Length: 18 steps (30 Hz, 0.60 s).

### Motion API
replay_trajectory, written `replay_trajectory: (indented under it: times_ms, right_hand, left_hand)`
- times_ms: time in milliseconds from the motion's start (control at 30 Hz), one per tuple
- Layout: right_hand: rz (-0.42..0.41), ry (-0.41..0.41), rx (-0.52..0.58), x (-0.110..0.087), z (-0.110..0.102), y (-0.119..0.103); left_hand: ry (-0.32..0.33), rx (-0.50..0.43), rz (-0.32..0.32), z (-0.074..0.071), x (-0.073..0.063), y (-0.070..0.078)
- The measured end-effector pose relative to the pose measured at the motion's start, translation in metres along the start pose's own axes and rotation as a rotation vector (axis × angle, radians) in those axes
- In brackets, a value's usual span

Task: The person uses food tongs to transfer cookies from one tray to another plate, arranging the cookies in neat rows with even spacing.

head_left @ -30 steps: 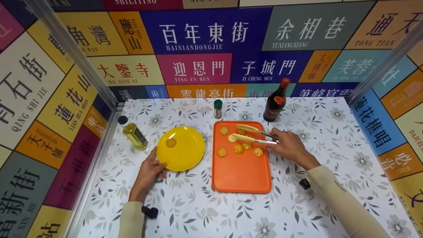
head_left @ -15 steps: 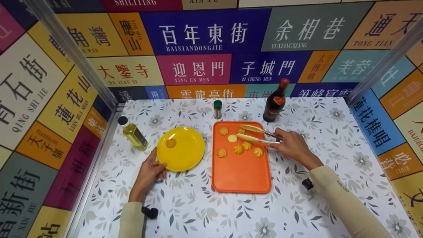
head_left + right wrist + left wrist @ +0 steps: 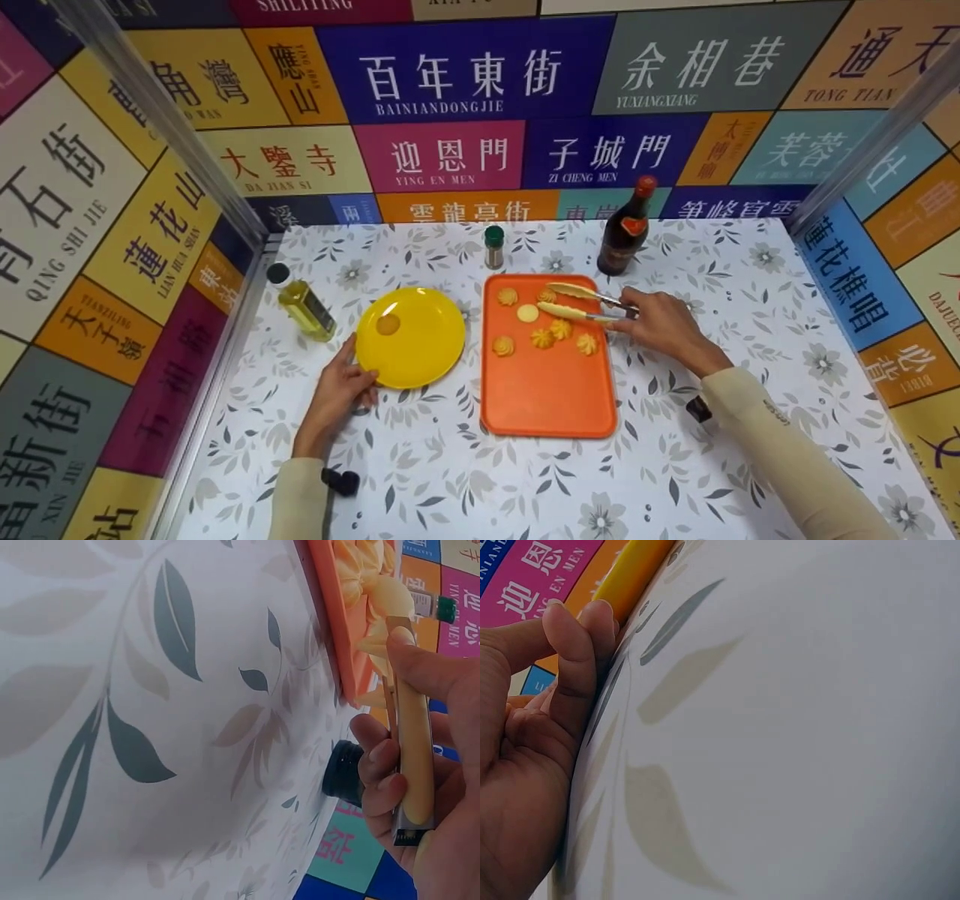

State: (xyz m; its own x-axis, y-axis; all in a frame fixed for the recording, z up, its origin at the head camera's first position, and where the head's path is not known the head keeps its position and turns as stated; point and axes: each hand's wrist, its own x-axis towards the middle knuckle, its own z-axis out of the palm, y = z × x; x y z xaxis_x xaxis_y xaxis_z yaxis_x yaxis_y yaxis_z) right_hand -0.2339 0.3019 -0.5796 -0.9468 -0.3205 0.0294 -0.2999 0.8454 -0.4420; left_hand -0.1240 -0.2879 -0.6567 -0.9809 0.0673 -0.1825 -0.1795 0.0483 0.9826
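Note:
In the head view my left hand (image 3: 343, 386) holds the lower left rim of a yellow plate (image 3: 427, 360), thumb at its edge; in the left wrist view the plate's side (image 3: 634, 574) shows beyond the fingertips. One round brown cookie (image 3: 388, 324) lies on that plate. My right hand (image 3: 664, 330) grips metal tongs (image 3: 619, 304) with cream-coloured tips, their arms spread over an orange tray (image 3: 547, 397). Several swirled cookies (image 3: 503, 346) sit on the tray, and a pale round one (image 3: 527, 313) lies just left of the lower tong tip. Nothing is pinched between the tips.
A bottle of yellow oil (image 3: 306, 307) stands left of the plate. Behind the tray are a small green-capped shaker (image 3: 493, 249) and a dark red-capped bottle (image 3: 625, 232), close to the tongs. Printed panels (image 3: 465, 67) wall in the floral tabletop (image 3: 450, 480).
The tongs and right hand have shifted a little to the right, drawing the lower tip off the pale round cookie. The left hand and plate stay put.

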Motion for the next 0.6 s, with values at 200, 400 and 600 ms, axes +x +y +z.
replay_trajectory:
  times_ms: [200, 400, 600]
  right_hand:
    - [-0.009, -0.018, -0.002, 0.005, -0.003, -0.002]
    - [-0.020, -0.034, -0.026, 0.008, -0.008, -0.004]
    - [-0.035, -0.064, -0.046, 0.011, -0.013, -0.009]
  left_hand:
    - [0.010, -0.014, -0.006, 0.001, 0.000, 0.000]
    - [0.022, -0.020, -0.002, 0.003, -0.001, 0.000]
    - [0.027, -0.018, -0.019, 0.003, 0.000, 0.000]
